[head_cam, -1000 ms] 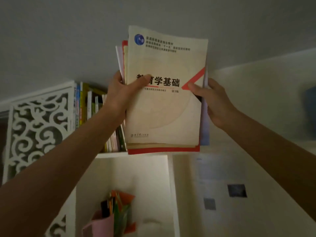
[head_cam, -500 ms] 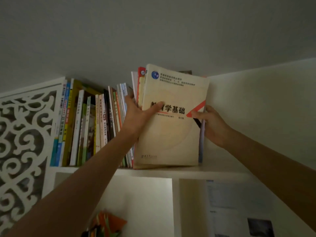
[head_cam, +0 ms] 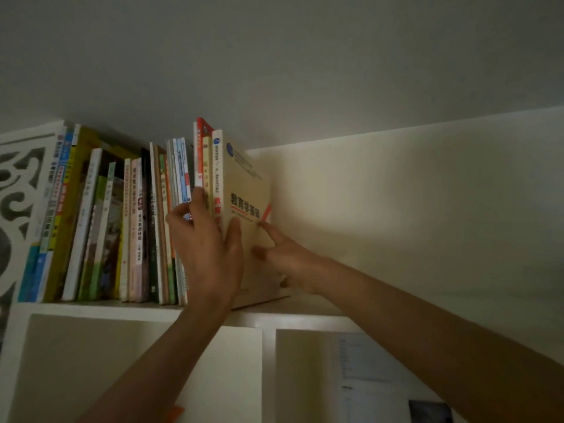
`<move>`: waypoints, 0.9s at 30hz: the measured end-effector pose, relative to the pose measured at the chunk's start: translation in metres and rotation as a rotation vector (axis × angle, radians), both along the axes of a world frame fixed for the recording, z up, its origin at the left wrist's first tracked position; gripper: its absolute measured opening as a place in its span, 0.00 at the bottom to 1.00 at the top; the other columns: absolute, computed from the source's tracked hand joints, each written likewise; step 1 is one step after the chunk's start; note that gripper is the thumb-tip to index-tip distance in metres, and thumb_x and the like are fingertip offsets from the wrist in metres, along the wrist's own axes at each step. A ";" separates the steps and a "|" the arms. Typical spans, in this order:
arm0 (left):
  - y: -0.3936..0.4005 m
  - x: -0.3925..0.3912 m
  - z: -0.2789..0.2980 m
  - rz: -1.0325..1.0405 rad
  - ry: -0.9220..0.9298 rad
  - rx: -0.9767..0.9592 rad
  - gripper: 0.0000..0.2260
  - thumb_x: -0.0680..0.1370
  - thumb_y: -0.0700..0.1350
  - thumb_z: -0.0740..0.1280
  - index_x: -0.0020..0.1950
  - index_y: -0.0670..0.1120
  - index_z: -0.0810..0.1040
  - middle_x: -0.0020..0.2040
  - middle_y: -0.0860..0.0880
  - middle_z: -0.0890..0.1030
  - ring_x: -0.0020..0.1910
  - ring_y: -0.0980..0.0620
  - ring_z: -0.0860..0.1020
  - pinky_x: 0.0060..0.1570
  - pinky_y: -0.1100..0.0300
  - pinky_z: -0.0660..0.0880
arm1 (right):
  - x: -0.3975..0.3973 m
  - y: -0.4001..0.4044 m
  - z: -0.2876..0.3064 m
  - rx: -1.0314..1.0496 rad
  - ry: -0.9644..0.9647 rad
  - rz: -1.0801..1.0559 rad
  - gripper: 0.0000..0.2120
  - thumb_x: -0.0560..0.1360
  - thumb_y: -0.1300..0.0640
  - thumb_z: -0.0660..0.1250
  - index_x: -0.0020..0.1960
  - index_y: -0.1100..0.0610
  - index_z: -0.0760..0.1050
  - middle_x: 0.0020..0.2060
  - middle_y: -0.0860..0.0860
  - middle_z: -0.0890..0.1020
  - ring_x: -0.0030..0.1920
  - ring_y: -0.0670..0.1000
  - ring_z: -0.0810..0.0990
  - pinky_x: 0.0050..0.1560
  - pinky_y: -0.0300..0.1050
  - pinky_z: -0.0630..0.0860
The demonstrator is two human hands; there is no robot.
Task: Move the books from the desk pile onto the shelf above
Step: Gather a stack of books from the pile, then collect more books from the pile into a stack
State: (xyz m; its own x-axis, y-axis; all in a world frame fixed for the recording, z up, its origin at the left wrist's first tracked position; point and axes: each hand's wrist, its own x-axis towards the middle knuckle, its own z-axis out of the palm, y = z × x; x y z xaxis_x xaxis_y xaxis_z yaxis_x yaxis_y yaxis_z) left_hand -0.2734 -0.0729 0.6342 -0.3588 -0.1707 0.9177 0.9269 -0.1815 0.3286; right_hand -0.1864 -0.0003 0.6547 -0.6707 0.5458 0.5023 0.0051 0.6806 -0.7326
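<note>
At centre frame, the upright cream paperback textbook [head_cam: 244, 190] stood on the white shelf [head_cam: 91, 309]; left hand [head_cam: 207, 248] clasped its spine side, right hand [head_cam: 283, 254] pressed its cover flat-fingered.

On my feed, the body consists of two arms only. The left forearm [head_cam: 158, 361] enters from the near lower edge and the right forearm [head_cam: 442, 337] from the near right edge. Both are bare along their whole visible length, up to the frame border. Each narrows toward the wrist and ends in a bare hand. The left hand [head_cam: 210, 251] shows its back to the camera, with knuckles and thumb outlined. The right hand [head_cam: 290, 264] is partly shaded; I can make out its index finger and thumb as separate shapes. The light is dim and the picture soft, so I cannot read nail or surface detail.
</note>
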 end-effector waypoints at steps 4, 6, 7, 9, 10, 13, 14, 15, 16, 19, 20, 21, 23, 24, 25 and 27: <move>0.006 -0.007 0.002 0.182 -0.148 -0.082 0.28 0.79 0.52 0.61 0.74 0.41 0.56 0.68 0.36 0.63 0.66 0.38 0.64 0.67 0.44 0.62 | -0.011 0.004 0.015 -0.031 -0.107 0.045 0.29 0.81 0.54 0.59 0.75 0.38 0.49 0.75 0.52 0.58 0.72 0.61 0.62 0.64 0.64 0.68; 0.005 -0.014 0.001 0.054 -0.082 -0.161 0.31 0.79 0.58 0.53 0.76 0.43 0.49 0.73 0.40 0.57 0.70 0.41 0.60 0.70 0.43 0.59 | -0.008 0.008 0.018 -0.071 -0.113 0.069 0.29 0.80 0.54 0.61 0.75 0.39 0.52 0.74 0.52 0.60 0.69 0.61 0.64 0.64 0.61 0.69; -0.001 -0.020 -0.001 -0.101 -0.024 -0.203 0.32 0.78 0.60 0.51 0.77 0.46 0.45 0.75 0.45 0.52 0.73 0.44 0.58 0.70 0.42 0.60 | -0.007 0.008 0.019 -0.070 -0.118 0.066 0.29 0.80 0.53 0.62 0.74 0.38 0.53 0.72 0.51 0.63 0.65 0.59 0.69 0.62 0.58 0.71; -0.018 -0.041 -0.009 -0.368 0.116 -0.305 0.32 0.78 0.61 0.49 0.77 0.52 0.40 0.77 0.55 0.45 0.75 0.52 0.52 0.71 0.44 0.59 | -0.004 0.004 0.022 -0.021 -0.129 0.049 0.30 0.77 0.50 0.65 0.74 0.39 0.55 0.63 0.48 0.71 0.54 0.53 0.72 0.59 0.54 0.72; -0.028 -0.053 -0.016 -0.391 0.205 -0.383 0.30 0.79 0.61 0.50 0.77 0.54 0.40 0.77 0.58 0.42 0.76 0.57 0.48 0.73 0.47 0.57 | -0.003 0.000 0.023 0.000 -0.115 0.060 0.32 0.75 0.49 0.68 0.74 0.40 0.56 0.60 0.47 0.73 0.54 0.52 0.73 0.60 0.54 0.71; -0.049 -0.087 -0.033 -0.093 0.441 -0.593 0.29 0.78 0.63 0.48 0.74 0.58 0.37 0.74 0.63 0.37 0.74 0.64 0.38 0.74 0.51 0.42 | -0.006 -0.011 0.019 0.074 -0.120 0.163 0.45 0.63 0.44 0.75 0.74 0.38 0.54 0.66 0.47 0.72 0.65 0.54 0.72 0.61 0.61 0.71; -0.050 -0.094 -0.035 0.007 0.464 -0.640 0.30 0.76 0.65 0.45 0.73 0.60 0.35 0.73 0.65 0.34 0.72 0.64 0.35 0.72 0.51 0.37 | -0.009 -0.015 0.014 0.133 -0.134 0.168 0.48 0.63 0.46 0.76 0.74 0.37 0.51 0.69 0.46 0.68 0.67 0.53 0.70 0.59 0.59 0.73; -0.050 -0.097 -0.035 0.075 0.464 -0.667 0.30 0.75 0.67 0.43 0.72 0.61 0.33 0.71 0.67 0.32 0.71 0.64 0.31 0.70 0.53 0.32 | -0.013 -0.016 0.009 0.190 -0.132 0.150 0.51 0.64 0.48 0.76 0.75 0.36 0.46 0.71 0.45 0.64 0.68 0.52 0.68 0.57 0.55 0.74; -0.049 -0.100 -0.034 0.134 0.459 -0.671 0.31 0.74 0.68 0.42 0.72 0.62 0.32 0.70 0.68 0.31 0.70 0.64 0.28 0.67 0.56 0.28 | -0.017 -0.016 0.005 0.231 -0.115 0.131 0.52 0.65 0.51 0.77 0.75 0.37 0.43 0.73 0.44 0.62 0.69 0.51 0.67 0.55 0.52 0.75; -0.044 -0.098 -0.031 0.221 0.425 -0.641 0.31 0.74 0.68 0.43 0.72 0.61 0.34 0.70 0.67 0.33 0.70 0.59 0.29 0.64 0.56 0.25 | -0.029 -0.010 0.003 0.244 -0.071 0.117 0.53 0.67 0.58 0.77 0.76 0.40 0.43 0.72 0.46 0.64 0.69 0.51 0.67 0.58 0.55 0.74; -0.042 -0.097 -0.031 0.198 0.416 -0.649 0.32 0.74 0.69 0.44 0.73 0.61 0.34 0.70 0.66 0.34 0.71 0.57 0.31 0.66 0.53 0.27 | -0.030 -0.009 0.004 0.251 -0.057 0.121 0.53 0.66 0.58 0.77 0.76 0.41 0.44 0.71 0.46 0.65 0.69 0.51 0.67 0.61 0.56 0.72; -0.041 -0.096 -0.031 0.160 0.407 -0.661 0.32 0.75 0.69 0.46 0.72 0.61 0.35 0.71 0.65 0.35 0.73 0.55 0.34 0.67 0.51 0.30 | -0.031 -0.010 0.004 0.264 -0.054 0.130 0.53 0.64 0.57 0.77 0.76 0.41 0.45 0.71 0.46 0.65 0.69 0.50 0.67 0.63 0.58 0.71; -0.043 -0.091 -0.030 0.106 0.389 -0.689 0.33 0.76 0.67 0.50 0.73 0.60 0.36 0.71 0.64 0.36 0.75 0.52 0.37 0.69 0.48 0.34 | -0.028 -0.013 0.000 0.310 -0.059 0.119 0.54 0.62 0.53 0.77 0.76 0.42 0.45 0.71 0.45 0.65 0.70 0.49 0.66 0.66 0.57 0.70; -0.044 -0.089 -0.030 0.101 0.374 -0.700 0.32 0.77 0.65 0.52 0.73 0.59 0.37 0.73 0.63 0.38 0.75 0.51 0.39 0.70 0.47 0.35 | -0.025 -0.018 -0.004 0.350 -0.065 0.088 0.53 0.63 0.53 0.77 0.77 0.44 0.45 0.72 0.45 0.64 0.71 0.49 0.65 0.69 0.52 0.67; -0.047 -0.085 -0.029 0.114 0.352 -0.702 0.32 0.78 0.62 0.54 0.75 0.58 0.40 0.74 0.61 0.41 0.76 0.50 0.41 0.71 0.47 0.36 | -0.021 -0.023 -0.007 0.406 -0.069 0.034 0.50 0.67 0.55 0.76 0.77 0.46 0.47 0.72 0.44 0.64 0.71 0.48 0.64 0.69 0.43 0.64; -0.052 -0.076 -0.032 0.144 0.334 -0.651 0.28 0.79 0.57 0.56 0.77 0.54 0.49 0.77 0.55 0.51 0.76 0.49 0.47 0.72 0.46 0.41 | -0.009 -0.036 -0.013 0.532 -0.056 -0.156 0.37 0.73 0.54 0.71 0.76 0.51 0.55 0.69 0.47 0.67 0.70 0.49 0.65 0.60 0.30 0.61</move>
State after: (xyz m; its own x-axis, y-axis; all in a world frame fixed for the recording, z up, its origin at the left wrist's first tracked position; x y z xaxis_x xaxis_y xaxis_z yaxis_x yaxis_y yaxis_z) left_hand -0.3490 -0.1252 0.6027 -0.0583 0.4206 0.9054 0.9961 0.0846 0.0248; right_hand -0.1953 -0.0359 0.6412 -0.6360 0.3212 0.7017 0.1643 0.9448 -0.2836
